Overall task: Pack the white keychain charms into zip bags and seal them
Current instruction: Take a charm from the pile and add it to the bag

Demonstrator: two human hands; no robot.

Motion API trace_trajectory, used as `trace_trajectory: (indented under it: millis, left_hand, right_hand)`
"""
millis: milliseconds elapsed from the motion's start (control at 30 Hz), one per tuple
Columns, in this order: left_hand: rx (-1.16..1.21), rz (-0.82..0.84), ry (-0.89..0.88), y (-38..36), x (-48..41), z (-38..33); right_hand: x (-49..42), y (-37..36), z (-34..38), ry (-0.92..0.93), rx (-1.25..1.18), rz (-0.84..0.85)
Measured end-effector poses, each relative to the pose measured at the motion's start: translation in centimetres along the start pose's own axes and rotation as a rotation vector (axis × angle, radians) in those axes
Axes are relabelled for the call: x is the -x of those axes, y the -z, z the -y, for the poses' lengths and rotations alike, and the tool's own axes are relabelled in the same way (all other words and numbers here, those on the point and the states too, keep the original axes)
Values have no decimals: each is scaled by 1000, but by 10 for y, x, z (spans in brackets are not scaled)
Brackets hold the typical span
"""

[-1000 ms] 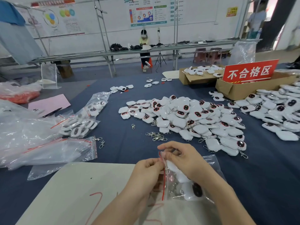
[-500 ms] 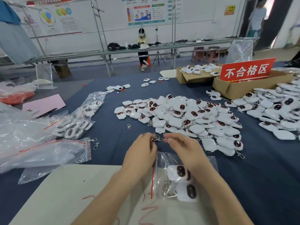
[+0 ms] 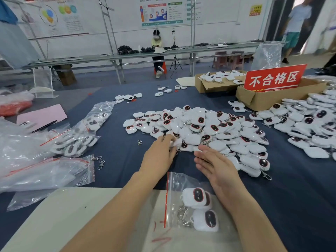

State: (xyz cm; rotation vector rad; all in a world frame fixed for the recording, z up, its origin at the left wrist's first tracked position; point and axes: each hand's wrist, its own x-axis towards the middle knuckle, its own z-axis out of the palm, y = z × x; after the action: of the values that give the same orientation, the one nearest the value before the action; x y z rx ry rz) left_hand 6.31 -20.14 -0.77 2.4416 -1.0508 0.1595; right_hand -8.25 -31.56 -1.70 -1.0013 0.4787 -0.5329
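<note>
At the pile's near edge, left hand [image 3: 160,157] grip: fingertips on one charm [image 3: 176,142], pinch unclear.
Right hand [image 3: 216,164] grip: flat open, empty, beside pile [image 3: 209,128].
Zip bag [image 3: 175,184]: on desk [image 3: 300,206], between forearms.

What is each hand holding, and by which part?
Right hand: nothing, fingers straight. Left hand fingers touch a white charm at the pile's near edge; a closed hold cannot be told.
</note>
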Motion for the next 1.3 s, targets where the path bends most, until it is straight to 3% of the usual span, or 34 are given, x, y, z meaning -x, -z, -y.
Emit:
trace_trajectory:
  millis: [200,333,600,967,1300]
  left_hand:
    - [636,-74,125,11,26,4]
    - [953,91,87,7,42,-9]
    - [872,127,10,2,49,-11]
    - [820,12,40,-4,50,-5]
    - [829,7,28,-2,50,-6]
  right_hand:
    - [-9,-8,7,43,275,138]
    - [-20,-11,2,119,420,155]
    - [-24,-2,-7,207,378,221]
    - [-22,0,-9,344,541,298]
    - [-18,-1,-8,354,539,290]
